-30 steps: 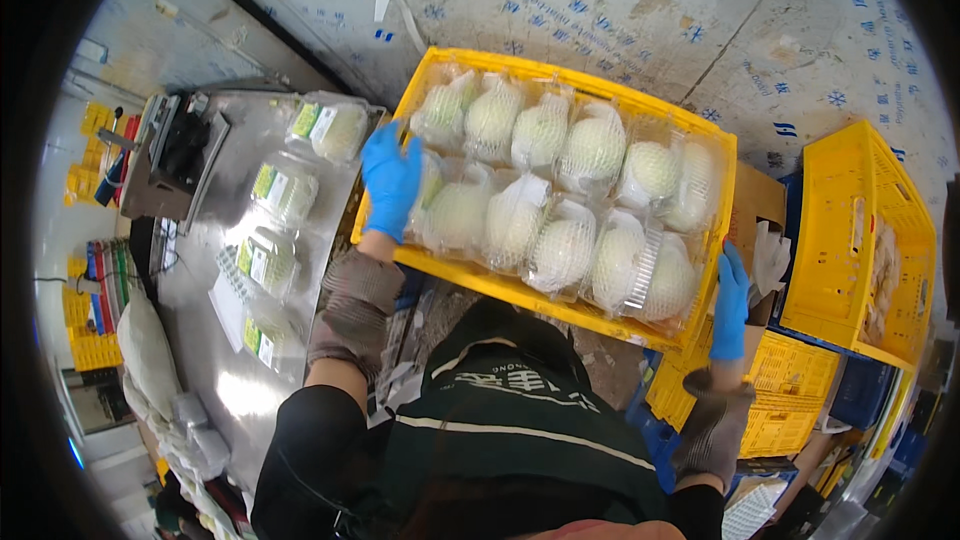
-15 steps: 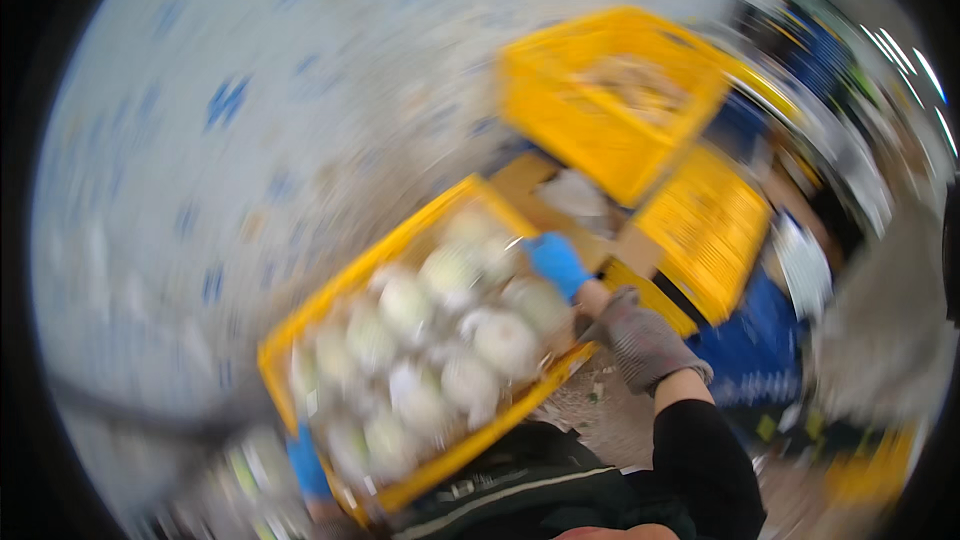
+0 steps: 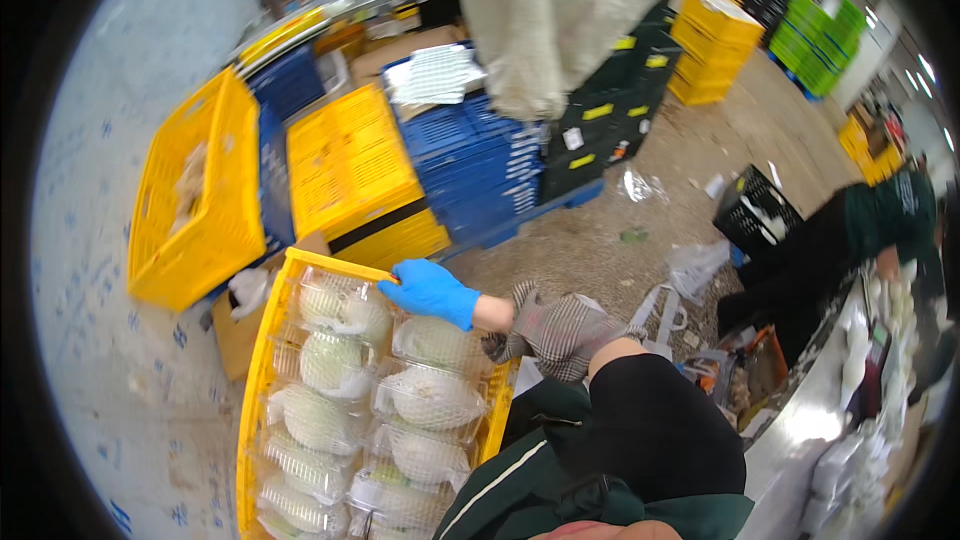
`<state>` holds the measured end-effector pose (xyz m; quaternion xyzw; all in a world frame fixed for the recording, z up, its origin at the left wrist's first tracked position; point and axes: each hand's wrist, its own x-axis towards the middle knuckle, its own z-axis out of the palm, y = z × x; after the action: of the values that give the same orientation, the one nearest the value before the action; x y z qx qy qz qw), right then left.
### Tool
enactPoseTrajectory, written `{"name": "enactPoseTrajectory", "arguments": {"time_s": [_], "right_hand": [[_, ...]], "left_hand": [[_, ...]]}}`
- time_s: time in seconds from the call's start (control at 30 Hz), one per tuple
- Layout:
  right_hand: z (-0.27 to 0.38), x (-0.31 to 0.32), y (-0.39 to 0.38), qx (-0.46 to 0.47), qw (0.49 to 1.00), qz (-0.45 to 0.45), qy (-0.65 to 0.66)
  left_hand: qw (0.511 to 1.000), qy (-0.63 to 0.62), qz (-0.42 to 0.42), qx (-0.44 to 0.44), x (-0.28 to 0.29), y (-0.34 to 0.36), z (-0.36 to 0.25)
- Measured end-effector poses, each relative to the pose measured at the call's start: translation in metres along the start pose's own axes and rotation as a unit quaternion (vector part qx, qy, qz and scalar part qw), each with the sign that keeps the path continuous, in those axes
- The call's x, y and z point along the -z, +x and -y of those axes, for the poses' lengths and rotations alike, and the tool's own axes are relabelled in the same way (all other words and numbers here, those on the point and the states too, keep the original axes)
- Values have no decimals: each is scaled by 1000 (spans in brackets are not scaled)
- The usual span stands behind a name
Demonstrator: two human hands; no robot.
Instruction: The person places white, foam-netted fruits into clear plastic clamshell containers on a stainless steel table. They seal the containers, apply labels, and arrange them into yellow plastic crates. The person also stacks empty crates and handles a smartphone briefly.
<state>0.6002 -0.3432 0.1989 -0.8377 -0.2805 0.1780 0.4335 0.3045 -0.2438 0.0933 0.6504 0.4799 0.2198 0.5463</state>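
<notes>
My right hand (image 3: 430, 292), in a blue glove, grips the rim of a yellow plastic crate (image 3: 258, 380) near its far right corner. The fingers curl over the edge. A checked sleeve cover sits on that forearm, below a black sleeve. Inside the crate, two rows of clear plastic clamshell packs (image 3: 335, 365) hold pale green, round produce, some in white netting. The crate's near end runs out of the picture at the bottom. My left hand is outside the picture.
Beyond the crate stand an open yellow crate (image 3: 200, 200), a closed yellow crate (image 3: 350, 175) and blue crates (image 3: 465, 170). Black crates (image 3: 590, 115) stand behind. At right, a person (image 3: 840, 240) leans by a metal table (image 3: 790, 450). Plastic bags (image 3: 695, 270) litter the floor.
The view has swung right, so the stacked crates now appear farther left and the person at right shows. My left hand has left the picture. My right hand still grips the crate.
</notes>
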Motion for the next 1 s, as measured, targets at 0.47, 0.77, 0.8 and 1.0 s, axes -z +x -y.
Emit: {"name": "enactPoseTrajectory", "arguments": {"time_s": [0.47,0.77,0.8,1.0], "right_hand": [[-287,351,-270,-218,897,-384,19],[-366,476,-448,-352,706,-614,7],[-379,485,-460,-370,694,-618,15],[-481,591,-491,-397,641,-657,18]], "left_hand": [[980,85,106,-144,-197,-59,-149],[917,74,308,-241,-478,-85,-256],[914,83,333,-217,-515,-89,-258],[872,101,394,-271,-742,-123,-283]]}}
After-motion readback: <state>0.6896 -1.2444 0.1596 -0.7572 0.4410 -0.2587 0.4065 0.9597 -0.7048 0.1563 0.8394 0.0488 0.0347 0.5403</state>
